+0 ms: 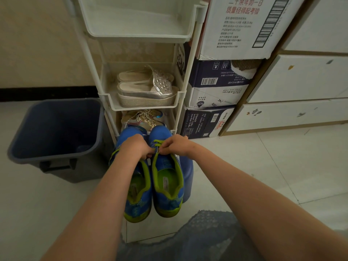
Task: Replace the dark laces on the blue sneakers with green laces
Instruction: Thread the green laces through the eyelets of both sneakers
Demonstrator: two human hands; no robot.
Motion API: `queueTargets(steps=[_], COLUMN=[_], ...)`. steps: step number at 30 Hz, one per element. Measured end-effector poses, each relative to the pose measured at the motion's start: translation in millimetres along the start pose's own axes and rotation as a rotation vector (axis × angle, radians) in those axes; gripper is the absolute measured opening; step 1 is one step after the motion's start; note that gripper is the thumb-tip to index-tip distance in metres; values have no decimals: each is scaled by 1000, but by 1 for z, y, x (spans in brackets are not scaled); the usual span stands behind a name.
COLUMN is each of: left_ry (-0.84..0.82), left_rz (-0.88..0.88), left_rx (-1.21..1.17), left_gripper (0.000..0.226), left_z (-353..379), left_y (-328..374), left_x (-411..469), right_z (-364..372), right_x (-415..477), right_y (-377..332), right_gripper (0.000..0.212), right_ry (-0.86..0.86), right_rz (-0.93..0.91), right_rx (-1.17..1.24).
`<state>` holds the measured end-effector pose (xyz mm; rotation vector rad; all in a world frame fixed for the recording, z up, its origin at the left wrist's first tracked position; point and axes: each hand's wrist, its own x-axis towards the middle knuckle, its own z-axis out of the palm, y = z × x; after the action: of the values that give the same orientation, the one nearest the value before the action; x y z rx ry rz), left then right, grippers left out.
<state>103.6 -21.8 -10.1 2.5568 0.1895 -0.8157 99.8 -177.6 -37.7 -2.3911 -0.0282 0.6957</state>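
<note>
Centre frame: left hand (136, 146), right hand (176, 146) both pinching green lace (159, 142) over blue sneaker (167, 178). Lace judged light, limp; grip near tip.

Two forearms in view, both bare to the frame edge: left forearm (98, 200) runs in from 7 o'clock, right forearm (254, 185) from 4 o'clock. Left hand (134, 146) and right hand (175, 146) bare, just above centre. At 6 o'clock, a grey-blue garment (207, 236) over the lap, its fabric showing a raised dotted texture in rows. Kind of garment cannot be told.
</note>
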Motion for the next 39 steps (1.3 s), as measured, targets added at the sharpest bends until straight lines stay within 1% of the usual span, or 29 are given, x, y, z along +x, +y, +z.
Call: queueTargets(steps=[3, 4, 6, 8, 9, 10, 11, 13, 16, 17, 19, 23, 24, 26, 27, 29, 31, 32, 34, 35, 36, 38, 39], left_ry=[-37, -41, -20, 13, 22, 25, 23, 15, 19, 18, 13, -3, -4, -8, -12, -10, 20, 51, 125, 148, 137, 83, 52], left_rz=[-53, -65, -68, -49, -40, -34, -33, -35, -29, -32, -47, -68, -75, -93, -102, -107, -67, -20, 72, 85, 76, 89, 140], left_rx=[-195, -235, -232, -214, -212, -209, -204, -185, -145, -133, -121, -117, -131, -163, -170, -199, -332, -439, -643, -764, -914, -1217, -1337], left_gripper=[19, 18, 19, 19, 19, 20, 20, 20, 20, 21, 22, 21, 22, 25, 26, 25, 22, 22, 22, 21, 21, 25, 26], left_z=[0, 1, 4, 5, 5, 4, 3, 1, -1, -1, -1, -1, -2, -3, -4, -4, -4, -5, -12, -17, -24, -35, -38], left_y=[-3, -2, 0, 2, 3, 3, 3, 4, 4, 4, 3, 2, 2, 3, 4, 5, 7, 10, 19, 24, 29, 36, 38], left_x=[3, 3, 3, 1, 0, -2, -3, -7, -8, -7, -6, -4, -5, -4, -5, -5, -3, -2, -3, -5, -10, -17, -20], right_z=[-1, -1, -1, -5, -8, -11, -11, -7, 8, 12, 15, 15, 13, 7, 3, -6, -16, -24, -38, -44, -49, -56, -56], right_x=[-3, -4, -1, 1, -1, -3, -4, -6, -4, -2, 2, 3, 3, 1, 0, -3, -13, -18, -24, -27, -30, -39, -44], right_y=[0, -1, -2, -4, -8, -12, -15, -24, -36, -38, -41, -38, -38, -41, -41, -40, -41, -43, -46, -46, -46, -45, -43], right_gripper=[19, 17, 4, 16, 13, 9, 13, 23, 30, 31, 32, 34, 34, 37, 42, 47, 44, 42, 44, 44, 41, 36, 35], right_ry=[1, 4, 19, 118, 186, 237, 260, 212, 106, 94, 93, -19, -25, 3, 17, -24, -63, -49, 1, 14, 14, -7, -36], right_rz=[10, 3, 17, 29, 27, 5, -31, -100, -174, -178, -165, -90, -58, 32, 58, 25, -30, -63, -180, -237, -281, -328, -327], right_rx=[23, 18, 45, 157, 180, 150, 85, -119, -446, -499, -515, -383, -326, -114, 18, 266, 455, 516, 559, 563, 567, 492, 427])
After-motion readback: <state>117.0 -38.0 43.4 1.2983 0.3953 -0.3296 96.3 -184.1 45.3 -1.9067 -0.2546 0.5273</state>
